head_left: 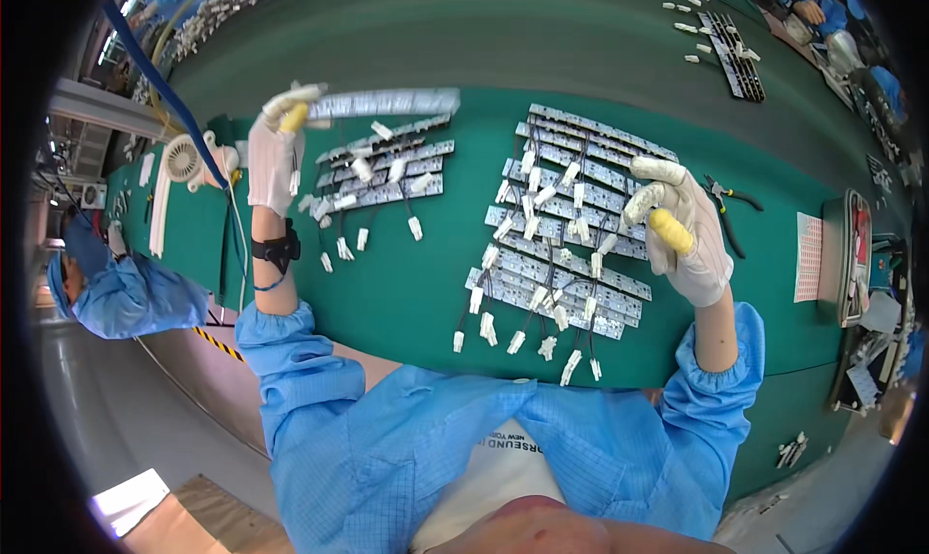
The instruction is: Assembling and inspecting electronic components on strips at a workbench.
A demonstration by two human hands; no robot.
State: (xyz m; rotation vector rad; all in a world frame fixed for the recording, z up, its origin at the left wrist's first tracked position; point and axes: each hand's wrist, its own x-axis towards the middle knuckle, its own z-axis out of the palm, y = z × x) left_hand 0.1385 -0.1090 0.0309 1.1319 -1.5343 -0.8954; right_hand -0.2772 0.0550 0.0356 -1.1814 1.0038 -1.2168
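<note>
My left hand (278,152), in a white glove with a yellow thumb cover, is closed on the end of a light circuit board strip (397,102). That strip is blurred and sits above the far edge of a left-hand group of similar circuit board strips (406,177) with wires and white plugs. My right hand (687,235), gloved the same way, is over the right end of a larger group of circuit board strips (571,293). Its fingers are bent but apart, and I see nothing held between them. White connectors (571,365) on dark wires hang from the strips toward me.
Pliers (731,215) lie right of my right hand, near a printed sheet (809,257) and a metal tray (854,259). A small white fan (189,160) and a blue hose (160,80) are at left. More strips (734,56) lie far right. Other people (126,283) sit nearby.
</note>
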